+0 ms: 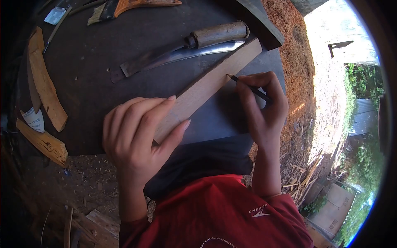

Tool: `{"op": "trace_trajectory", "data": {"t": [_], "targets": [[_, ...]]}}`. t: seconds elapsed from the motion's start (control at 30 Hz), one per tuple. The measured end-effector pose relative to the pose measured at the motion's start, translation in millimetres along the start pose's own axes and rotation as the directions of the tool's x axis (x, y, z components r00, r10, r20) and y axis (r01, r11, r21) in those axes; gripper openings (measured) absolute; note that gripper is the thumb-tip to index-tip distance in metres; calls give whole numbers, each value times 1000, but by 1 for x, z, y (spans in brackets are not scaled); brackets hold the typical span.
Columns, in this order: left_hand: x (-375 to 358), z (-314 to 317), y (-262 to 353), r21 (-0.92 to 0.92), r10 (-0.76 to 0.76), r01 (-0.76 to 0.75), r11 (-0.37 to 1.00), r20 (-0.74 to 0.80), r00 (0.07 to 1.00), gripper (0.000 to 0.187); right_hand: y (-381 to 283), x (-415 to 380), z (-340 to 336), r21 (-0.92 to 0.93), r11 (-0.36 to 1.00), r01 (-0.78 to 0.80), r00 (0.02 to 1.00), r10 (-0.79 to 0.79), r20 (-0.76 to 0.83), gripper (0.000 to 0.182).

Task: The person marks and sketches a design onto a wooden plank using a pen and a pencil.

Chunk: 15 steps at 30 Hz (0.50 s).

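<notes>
A flat, pale wooden board (211,84) is held at a slant over the dark table. My left hand (138,132) grips its lower end, thumb on the near edge and fingers over the far edge. In my right hand (266,101) is a dark pencil (255,91), pinched between thumb and fingers, its tip at the board's face near the middle. Just beyond the board lie a chisel with a wooden handle (221,34) and a shiny curved metal blade (190,53), partly behind the board.
On the dark table (91,58) are an orange-handled brush (124,6), a thin tool (58,29), a small white container (54,15) and curved wood pieces (47,82) at left. A dark curved piece (260,20) lies at the far right edge. Sawdust (295,62) covers the ground.
</notes>
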<state>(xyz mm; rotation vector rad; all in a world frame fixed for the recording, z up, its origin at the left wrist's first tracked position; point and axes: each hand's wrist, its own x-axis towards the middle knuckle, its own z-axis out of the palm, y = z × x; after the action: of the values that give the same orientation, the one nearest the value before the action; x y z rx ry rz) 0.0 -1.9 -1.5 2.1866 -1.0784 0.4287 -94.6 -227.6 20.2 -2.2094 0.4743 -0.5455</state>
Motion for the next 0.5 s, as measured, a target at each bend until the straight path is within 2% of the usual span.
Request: {"op": "trace_trajectory", "data": {"t": [0.3,0.5], "targets": [[0,0,0,-7,1,-1,1000,3,1000,41,1,3,-1,12,1000,-27,999,27,-25,6],[1,0,1,-4,4,-4,1000,6,1000,40,5,6,-3,-24,999,35,999,-36,-39,11]]}}
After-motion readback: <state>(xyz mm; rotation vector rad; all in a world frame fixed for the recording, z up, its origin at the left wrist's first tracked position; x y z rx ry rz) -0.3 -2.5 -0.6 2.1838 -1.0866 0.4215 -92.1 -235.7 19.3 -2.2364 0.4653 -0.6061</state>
